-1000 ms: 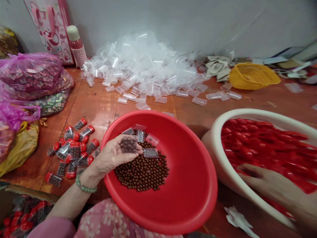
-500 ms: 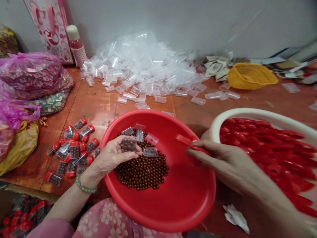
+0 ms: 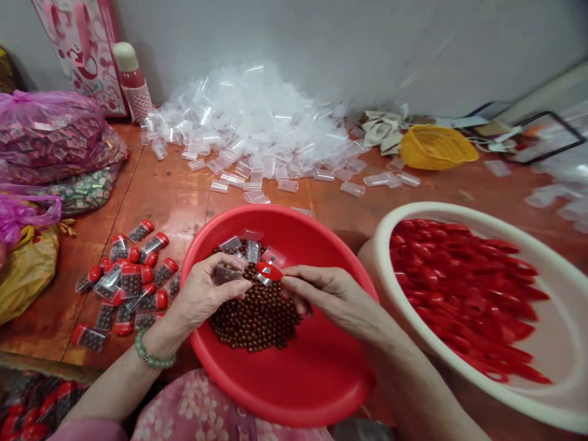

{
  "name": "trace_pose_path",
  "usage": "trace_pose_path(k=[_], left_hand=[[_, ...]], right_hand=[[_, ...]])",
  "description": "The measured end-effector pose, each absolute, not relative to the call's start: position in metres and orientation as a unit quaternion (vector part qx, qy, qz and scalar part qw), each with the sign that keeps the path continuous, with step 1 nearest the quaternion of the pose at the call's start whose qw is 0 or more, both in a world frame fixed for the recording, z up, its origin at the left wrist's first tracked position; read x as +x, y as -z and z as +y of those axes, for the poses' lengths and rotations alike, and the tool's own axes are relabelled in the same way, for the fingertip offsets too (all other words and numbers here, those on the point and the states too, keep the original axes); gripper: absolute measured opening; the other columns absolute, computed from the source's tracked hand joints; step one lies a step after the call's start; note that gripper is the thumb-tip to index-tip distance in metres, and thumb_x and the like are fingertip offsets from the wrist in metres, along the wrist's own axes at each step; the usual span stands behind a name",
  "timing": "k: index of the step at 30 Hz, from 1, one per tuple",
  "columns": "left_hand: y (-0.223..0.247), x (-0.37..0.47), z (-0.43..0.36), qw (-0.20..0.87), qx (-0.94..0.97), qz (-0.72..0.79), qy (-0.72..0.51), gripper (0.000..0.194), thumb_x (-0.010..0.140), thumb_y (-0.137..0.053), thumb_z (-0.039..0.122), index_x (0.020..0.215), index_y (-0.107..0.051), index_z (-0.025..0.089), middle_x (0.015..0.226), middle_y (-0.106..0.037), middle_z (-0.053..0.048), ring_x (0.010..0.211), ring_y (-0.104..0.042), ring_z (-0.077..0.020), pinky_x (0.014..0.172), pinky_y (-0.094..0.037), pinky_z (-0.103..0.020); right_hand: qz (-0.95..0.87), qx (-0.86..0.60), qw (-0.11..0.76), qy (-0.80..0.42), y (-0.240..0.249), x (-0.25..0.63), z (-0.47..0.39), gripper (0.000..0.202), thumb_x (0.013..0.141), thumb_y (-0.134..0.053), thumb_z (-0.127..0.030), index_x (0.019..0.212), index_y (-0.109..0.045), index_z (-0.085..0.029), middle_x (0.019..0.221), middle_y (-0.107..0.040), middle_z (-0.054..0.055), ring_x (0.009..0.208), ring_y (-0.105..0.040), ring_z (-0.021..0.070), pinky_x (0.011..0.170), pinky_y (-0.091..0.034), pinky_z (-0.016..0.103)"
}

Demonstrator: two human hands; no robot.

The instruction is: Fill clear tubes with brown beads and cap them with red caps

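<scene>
Head view: the table (image 3: 169, 184) carries everything, with the white tub (image 3: 558, 343) of red caps (image 3: 459, 294) on the right and the red bowl (image 3: 331, 361) at its left, in front of the person. Behind the bowl is a heap of clear cases (image 3: 271, 116); to the left lie capped cases (image 3: 133, 278), dark beads showing inside.

The right hand (image 3: 331, 294) is what has changed: a second ago it was in the tub, half a second ago at the bowl's right side, and now it is over the beads with a cap. The left hand (image 3: 206, 291) has stayed over the bowl's left part, holding a case between thumb and fingers. The right grip is narrow, thumb and fingertips pinching one end of the cap.

The held case (image 3: 227, 274) and the held cap (image 3: 270, 271) are thus just beside each other, above the beads (image 3: 252, 324); whether they touch, I cannot tell. For the work, this looks like the two parts being brought together, with the case not yet capped.
</scene>
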State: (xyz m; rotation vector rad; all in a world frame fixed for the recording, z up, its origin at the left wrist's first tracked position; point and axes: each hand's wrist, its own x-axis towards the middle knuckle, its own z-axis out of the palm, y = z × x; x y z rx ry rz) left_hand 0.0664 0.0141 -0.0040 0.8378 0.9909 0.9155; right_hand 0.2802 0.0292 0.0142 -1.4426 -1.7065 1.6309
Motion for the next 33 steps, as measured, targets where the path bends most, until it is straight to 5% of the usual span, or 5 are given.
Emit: trace_pose_path(k=[10, 15, 20, 27, 33], left_hand=[[-0.001, 0.066, 0.013, 0.649, 0.388, 0.501, -0.421, 0.029, 0.069, -0.077, 0.028, 0.084, -0.056, 0.017, 0.066, -0.06, 0.005, 0.061, -0.056, -0.0077, 0.061, -0.041, -0.02], [-0.003, 0.064, 0.012, 0.621, 0.419, 0.525, -0.405, 0.024, 0.068, -0.077, 0.027, 0.085, -0.066, 0.016, 0.071, -0.064, 0.002, 0.065, -0.057, -0.0094, 0.064, -0.044, -0.022], [-0.006, 0.061, 0.006, 0.633, 0.461, 0.516, -0.347, 0.02, 0.071, -0.077, 0.028, 0.083, -0.068, 0.015, 0.069, -0.066, 0.001, 0.063, -0.057, -0.0093, 0.061, -0.044, -0.02], [-0.004, 0.053, -0.007, 0.7, 0.464, 0.456, -0.294, 0.017, 0.078, -0.072, 0.029, 0.086, -0.067, 0.015, 0.073, -0.065, 0.0, 0.067, -0.057, -0.0085, 0.064, -0.045, -0.018], [0.001, 0.054, -0.016, 0.752, 0.391, 0.438, -0.3, 0.02, 0.076, -0.075, 0.031, 0.087, -0.069, 0.015, 0.076, -0.064, 0.0, 0.072, -0.057, -0.008, 0.069, -0.046, -0.017]], right_hand=[[-0.6, -0.453, 0.236, -0.616, -0.004, 0.263, 0.01, 0.031, 0.083, -0.064, -0.04, 0.101, -0.065, -0.015, 0.057, -0.06, -0.003, 0.045, -0.056, 0.0092, 0.043, -0.045, 0.02], [-0.786, -0.456, 0.369, -0.193, -0.006, 0.258, -0.001, 0.017, 0.088, -0.06, -0.024, 0.103, -0.064, -0.016, 0.083, -0.074, 0.005, 0.067, -0.069, 0.0142, 0.062, -0.056, 0.024], [-0.858, -0.377, 0.343, 0.066, -0.001, 0.243, -0.019, 0.016, 0.092, -0.054, -0.018, 0.103, -0.062, -0.009, 0.072, -0.073, 0.007, 0.061, -0.066, 0.0148, 0.057, -0.053, 0.025], [-0.88, -0.375, 0.277, 0.091, 0.003, 0.242, -0.038, 0.028, 0.092, -0.049, -0.012, 0.117, -0.058, -0.002, 0.092, -0.072, 0.012, 0.068, -0.065, 0.0184, 0.055, -0.052, 0.031], [-0.885, -0.393, 0.246, 0.052, 0.001, 0.237, -0.047, 0.043, 0.096, -0.048, -0.033, 0.122, -0.054, 0.001, 0.088, -0.07, 0.013, 0.068, -0.063, 0.0184, 0.057, -0.055, 0.033]])
